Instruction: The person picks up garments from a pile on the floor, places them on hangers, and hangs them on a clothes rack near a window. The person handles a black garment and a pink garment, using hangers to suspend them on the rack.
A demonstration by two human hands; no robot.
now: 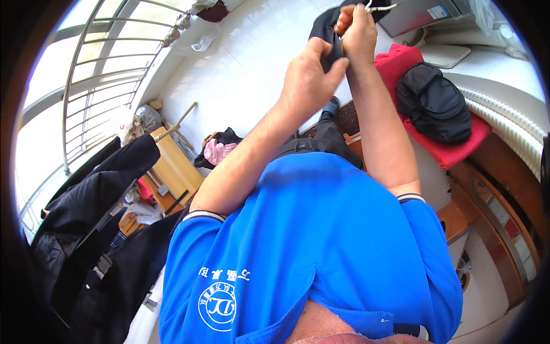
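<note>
Both my hands are held out in front of me at the top of the view, around a piece of black cloth (pixel 323 26). My left hand (pixel 308 77) has its back to me, with thumb and forefinger at the cloth's lower part; its other fingers are hidden. Just beyond it, my right hand (pixel 360 36) is closed around a small pointed metal tool (pixel 381 8), possibly thread snips, whose light-coloured tips stick out to the right. The cloth lies against this hand too. Its far end runs out of the picture.
A black backpack (pixel 434 103) rests on a red cover (pixel 455 148) at the right, near a white radiator (pixel 507 116). Black garments (pixel 99 193) hang at the left, before a barred window (pixel 107 56). Pink cloth (pixel 218 151) lies in a pile by a wooden board (pixel 176 165).
</note>
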